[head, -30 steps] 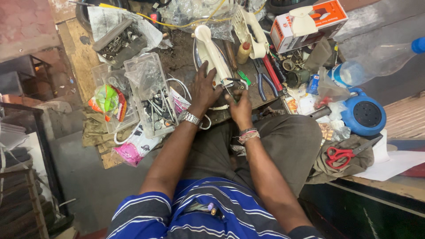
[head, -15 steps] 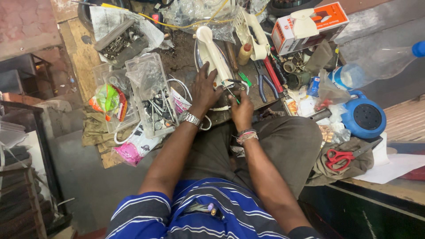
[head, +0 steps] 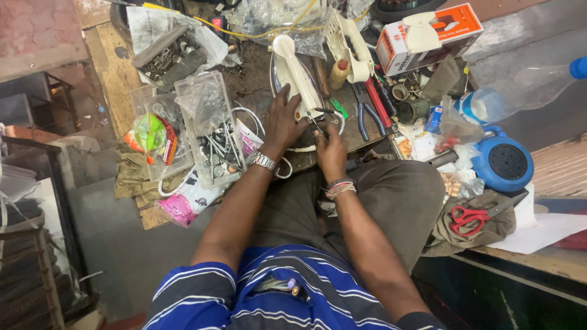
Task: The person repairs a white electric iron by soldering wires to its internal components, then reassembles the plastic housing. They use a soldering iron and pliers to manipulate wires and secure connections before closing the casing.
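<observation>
Best done with the cream-coloured clothes iron [head: 293,70] pinned flat: left hand [head: 282,122] spread open, palm down, pressing on its rear end near the middle of the cluttered table [head: 254,82]. Right hand [head: 331,148] closed around a thin dark tool [head: 316,125], tip at the iron's back edge, just beside the left fingers. Worth keeping that tip angled away from the bracing fingers, wrist low, pressure steady. Pliers [head: 362,110] and clear parts tray [head: 211,131] within reach on either side.

Tool under right hand [head: 331,151] indistinct
</observation>
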